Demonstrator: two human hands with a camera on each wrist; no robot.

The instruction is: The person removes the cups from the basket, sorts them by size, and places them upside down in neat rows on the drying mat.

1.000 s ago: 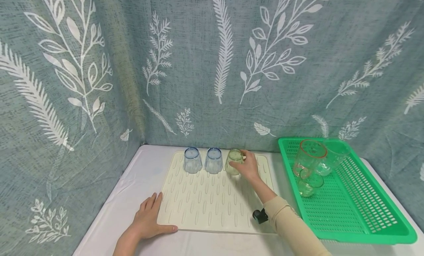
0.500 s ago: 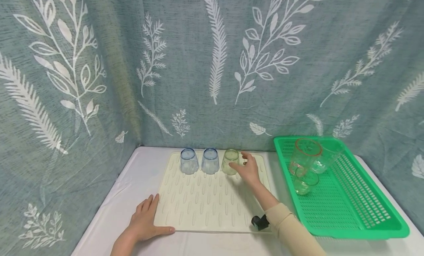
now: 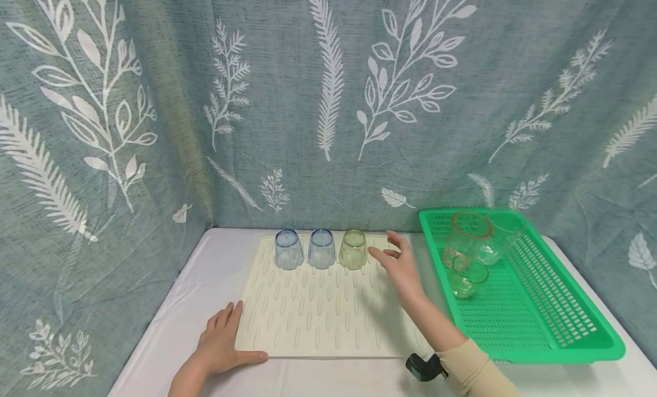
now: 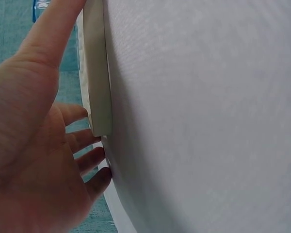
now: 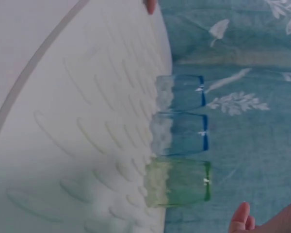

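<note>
On a cream ridged drying mat (image 3: 328,317) three tumblers stand in a row at the back, narrower ends up. Two are blue: the left blue glass (image 3: 289,251) and the middle blue glass (image 3: 321,251). The green glass (image 3: 353,251) ends the row on the right. My right hand (image 3: 402,271) hovers just right of it, fingers loosely bent and apart, holding nothing. My left hand (image 3: 218,340) rests at the mat's front left corner, thumb along the front edge and fingers by the left side. The left wrist view shows its fingers (image 4: 89,160) at the mat's corner.
Right of the mat a green slotted basket (image 3: 544,354) holds a red-rimmed glass (image 3: 462,240), a clear glass (image 3: 505,237) and a small greenish glass (image 3: 468,280). A patterned curtain (image 3: 287,100) hangs behind the table with its white cloth (image 3: 205,271).
My right hand has let go of the green glass and drawn off to the right. The green glass stays on the mat. My left hand keeps its place; the head view has shifted slightly.
</note>
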